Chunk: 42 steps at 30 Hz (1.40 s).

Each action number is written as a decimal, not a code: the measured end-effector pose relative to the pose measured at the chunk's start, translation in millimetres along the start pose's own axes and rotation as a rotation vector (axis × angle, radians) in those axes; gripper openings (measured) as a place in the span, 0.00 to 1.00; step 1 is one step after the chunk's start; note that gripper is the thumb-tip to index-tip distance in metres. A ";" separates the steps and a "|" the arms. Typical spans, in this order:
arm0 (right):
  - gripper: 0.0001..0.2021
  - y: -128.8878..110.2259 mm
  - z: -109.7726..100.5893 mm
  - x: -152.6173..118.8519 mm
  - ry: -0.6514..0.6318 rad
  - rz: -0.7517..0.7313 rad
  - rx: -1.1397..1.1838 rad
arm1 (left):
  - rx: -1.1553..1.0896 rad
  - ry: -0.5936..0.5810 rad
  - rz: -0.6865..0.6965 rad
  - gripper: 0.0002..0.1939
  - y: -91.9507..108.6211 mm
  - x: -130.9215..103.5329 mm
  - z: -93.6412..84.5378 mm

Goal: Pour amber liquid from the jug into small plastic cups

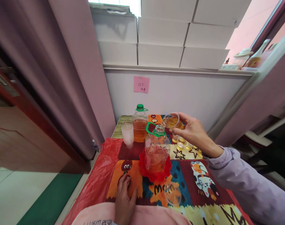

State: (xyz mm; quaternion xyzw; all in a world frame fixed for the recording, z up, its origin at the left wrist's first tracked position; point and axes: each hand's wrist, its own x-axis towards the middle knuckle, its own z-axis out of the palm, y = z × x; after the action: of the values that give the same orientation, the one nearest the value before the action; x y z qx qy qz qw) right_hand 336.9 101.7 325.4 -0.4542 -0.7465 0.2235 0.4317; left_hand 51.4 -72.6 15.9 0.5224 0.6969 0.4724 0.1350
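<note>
My right hand (191,129) grips a clear plastic cup (171,121) of yellowish liquid, tilted left over the open mouth of a clear jug (157,153). The jug has a green handle ring and stands upright in a red scalloped dish (154,178). My left hand (125,198) lies on the patterned tablecloth near the front edge, fingers apart, holding nothing. Behind the jug stands a green-capped jug (140,126) with amber liquid. Beside it is a stack of clear cups (127,134). An empty-looking clear cup (172,194) is at the front.
Small cups of yellow liquid (182,143) stand right of the open jug, partly behind my right hand. Red plastic sheeting (97,168) covers the table's left edge. A wall with a pink note (141,84) rises behind. Pink cloth (133,215) lies at the near edge.
</note>
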 end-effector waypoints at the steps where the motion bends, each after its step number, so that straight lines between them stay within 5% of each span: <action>1: 0.24 -0.5 0.0 0.3 0.010 -0.006 -0.018 | 0.001 -0.002 0.002 0.24 -0.5 -0.2 0.3; 42: 0.27 -6.8 2.1 8.7 0.096 -0.269 -0.374 | 0.005 -0.006 0.052 0.19 -4.9 -3.3 2.2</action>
State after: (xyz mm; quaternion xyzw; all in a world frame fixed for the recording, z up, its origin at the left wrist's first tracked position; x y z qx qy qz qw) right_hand 330.0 106.1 333.1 -0.4329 -0.8073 -0.0001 0.4010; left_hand 51.3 -74.3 9.8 0.5422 0.6839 0.4722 0.1234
